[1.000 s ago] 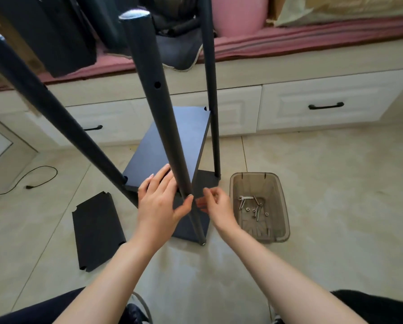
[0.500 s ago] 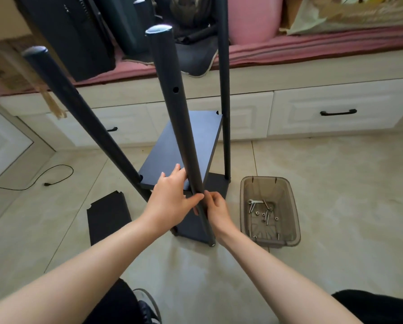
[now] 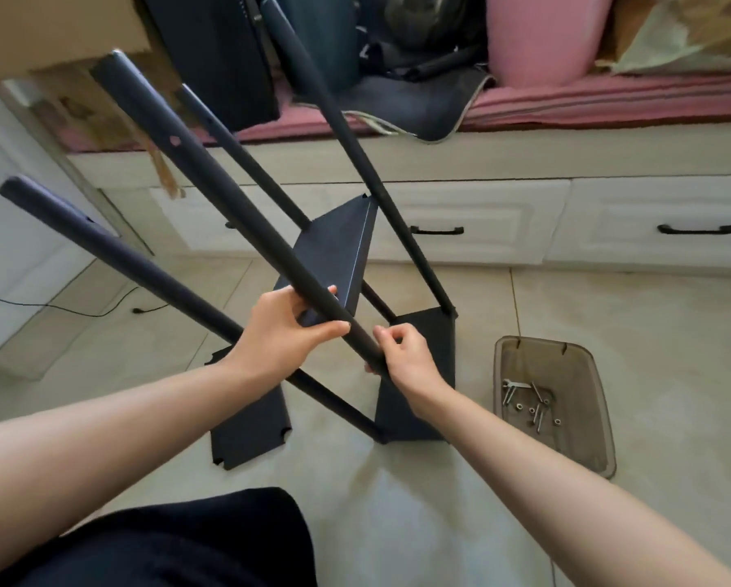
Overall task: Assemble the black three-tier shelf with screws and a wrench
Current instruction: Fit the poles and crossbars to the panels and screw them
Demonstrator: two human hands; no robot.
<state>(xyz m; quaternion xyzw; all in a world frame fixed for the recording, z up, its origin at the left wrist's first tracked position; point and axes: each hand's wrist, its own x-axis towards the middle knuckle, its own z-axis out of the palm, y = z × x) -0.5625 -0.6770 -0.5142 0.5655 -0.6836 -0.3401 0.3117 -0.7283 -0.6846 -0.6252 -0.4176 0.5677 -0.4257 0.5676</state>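
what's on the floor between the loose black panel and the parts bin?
In the head view, the shelf's bottom panel stands between the loose panel and the bin, with bare tile beside it. Both hands hover above that stretch.

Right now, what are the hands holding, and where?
Both hands grip the nearest black pole low down: left hand above, right hand below.
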